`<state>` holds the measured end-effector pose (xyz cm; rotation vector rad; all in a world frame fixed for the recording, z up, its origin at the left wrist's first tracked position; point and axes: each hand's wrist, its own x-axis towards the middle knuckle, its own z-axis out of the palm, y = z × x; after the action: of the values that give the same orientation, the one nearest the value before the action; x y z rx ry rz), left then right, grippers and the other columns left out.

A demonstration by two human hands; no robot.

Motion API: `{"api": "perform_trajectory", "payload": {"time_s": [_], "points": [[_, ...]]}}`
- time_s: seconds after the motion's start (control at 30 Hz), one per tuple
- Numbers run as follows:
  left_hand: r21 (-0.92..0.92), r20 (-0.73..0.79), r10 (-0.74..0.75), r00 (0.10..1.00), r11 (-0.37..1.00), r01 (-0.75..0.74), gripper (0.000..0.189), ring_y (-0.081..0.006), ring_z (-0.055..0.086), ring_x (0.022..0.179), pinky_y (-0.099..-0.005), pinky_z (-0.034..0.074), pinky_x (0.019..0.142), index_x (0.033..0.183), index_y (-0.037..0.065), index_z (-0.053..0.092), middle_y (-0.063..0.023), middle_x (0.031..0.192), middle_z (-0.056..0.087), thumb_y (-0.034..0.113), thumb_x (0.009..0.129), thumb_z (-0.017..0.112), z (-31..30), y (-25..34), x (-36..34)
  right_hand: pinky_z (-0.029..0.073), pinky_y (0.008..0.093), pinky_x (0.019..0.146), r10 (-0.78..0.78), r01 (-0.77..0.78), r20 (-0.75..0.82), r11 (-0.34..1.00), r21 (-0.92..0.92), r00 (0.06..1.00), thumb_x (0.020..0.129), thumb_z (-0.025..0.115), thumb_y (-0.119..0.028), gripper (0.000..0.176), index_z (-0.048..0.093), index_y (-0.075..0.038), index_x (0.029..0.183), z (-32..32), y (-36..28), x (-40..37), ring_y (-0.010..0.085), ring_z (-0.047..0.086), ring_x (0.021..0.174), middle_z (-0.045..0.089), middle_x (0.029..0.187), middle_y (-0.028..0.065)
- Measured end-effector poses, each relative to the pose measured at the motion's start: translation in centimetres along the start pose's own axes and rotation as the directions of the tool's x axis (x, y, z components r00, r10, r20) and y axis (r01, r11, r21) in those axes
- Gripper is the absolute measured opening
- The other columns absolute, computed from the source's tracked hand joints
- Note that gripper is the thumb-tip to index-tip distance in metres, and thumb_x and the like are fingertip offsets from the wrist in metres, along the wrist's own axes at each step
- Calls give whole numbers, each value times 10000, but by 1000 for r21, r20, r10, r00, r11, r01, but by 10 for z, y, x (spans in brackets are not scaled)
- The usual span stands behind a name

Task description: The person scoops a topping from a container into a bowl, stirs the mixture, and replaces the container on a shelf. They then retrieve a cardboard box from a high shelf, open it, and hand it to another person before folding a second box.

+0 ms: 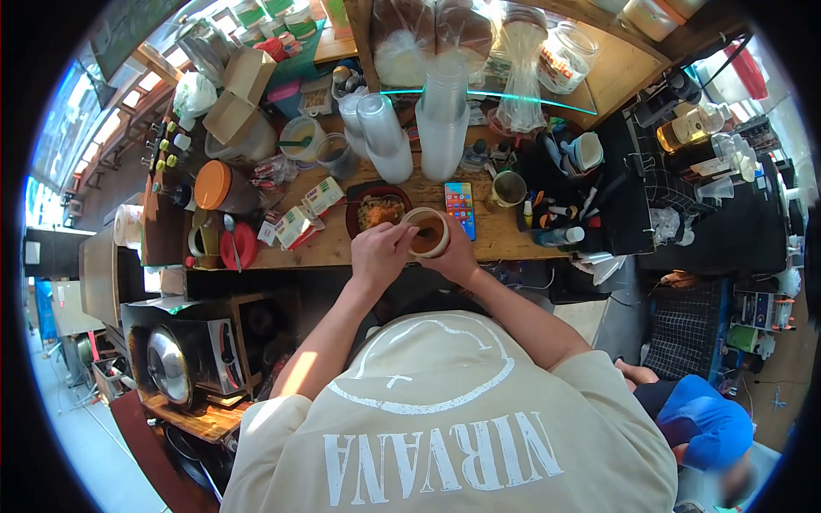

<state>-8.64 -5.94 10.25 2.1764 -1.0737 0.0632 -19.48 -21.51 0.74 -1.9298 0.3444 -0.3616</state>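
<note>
A white-rimmed cup (427, 232) with brown contents is held over the table's front edge. My right hand (454, 259) wraps round its right side and bottom. At the cup's left, my left hand (381, 254) has its fingers pinched together near the rim, over what looks like a thin dark utensil in the cup; its handle is mostly hidden. Behind my left hand lies a dark red bowl (351, 219) of food with an orange topping. A phone (460, 210) with a lit screen lies just right of the cup.
Stacks of clear plastic cups (444, 128) stand behind the bowl. An orange-lidded jar (213, 185), a red dish (247, 247) with a spoon and small boxes (295, 227) are on the left. At the right are a metal cup (509, 189) and bottles. A person in blue (710, 419) is at lower right.
</note>
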Motion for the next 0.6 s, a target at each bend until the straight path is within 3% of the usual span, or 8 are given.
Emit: {"api": "perform_trajectory", "payload": {"time_s": [0.13,0.2,0.23,0.3,0.33,0.43,0.47,0.6], "points": [[-41,-36,-4,999,999,3,260,-240,663,595,-384,521,565,1072,75,792,-94,692,670,297,941,753,-13,8,19,491,401,1067,15,-10,-14,956,294,1000,638,942,-171,870,518,-36,1386,-3,-11,13,280,623,1215,639,1290,128],[-495,-122,-453,883,799,342,382,-188,680,621,-361,525,571,1180,58,757,-60,756,730,390,1004,685,-4,-4,28,493,388,1072,26,-12,-29,921,389,999,650,946,-181,858,523,-30,1381,-11,-33,27,252,626,1227,651,1287,116],[-494,-118,-454,883,798,345,382,-188,680,621,-361,525,571,1180,58,757,-60,756,730,390,1004,685,2,-16,33,489,382,1079,30,-19,-20,918,397,999,657,947,-186,852,525,-25,1379,-18,-52,41,233,619,1242,653,1293,110],[-775,373,-585,720,230,588,521,-189,728,906,-356,566,775,1341,53,659,-69,1042,771,483,1066,554,11,-38,48,486,377,1087,34,-25,-15,915,403,999,664,949,-191,846,526,-20,1377,-24,-79,65,214,612,1256,656,1298,103],[-863,484,-340,806,-339,375,599,-252,631,1242,-404,485,1066,1467,80,532,-92,1352,670,536,1091,427,17,-18,65,488,367,1081,-68,87,-62,919,384,996,675,944,-156,853,511,-25,1399,-22,-90,80,197,615,1248,654,1315,97],[-734,537,-244,808,-607,305,589,-280,502,1401,-446,348,1217,1479,88,500,-112,1511,545,524,1105,367,-8,13,80,491,355,1073,-163,204,-134,893,400,977,678,943,-124,867,499,-27,1416,-13,-113,95,175,618,1237,654,1325,88],[-918,236,-32,971,-335,212,578,-289,519,1386,-457,358,1215,1462,88,513,-116,1503,552,513,1111,341,-6,10,74,493,352,1070,-157,211,-157,873,439,975,670,948,-127,871,502,-25,1411,-12,-118,96,171,619,1233,655,1319,85],[-751,399,-118,909,-610,251,578,-285,522,1388,-454,378,1202,1470,86,503,-120,1502,552,508,1113,333,-22,13,80,501,345,1048,-148,186,-113,837,515,982,628,948,-157,878,510,-18,1377,-15,-140,97,203,635,1208,653,1295,115]]}}
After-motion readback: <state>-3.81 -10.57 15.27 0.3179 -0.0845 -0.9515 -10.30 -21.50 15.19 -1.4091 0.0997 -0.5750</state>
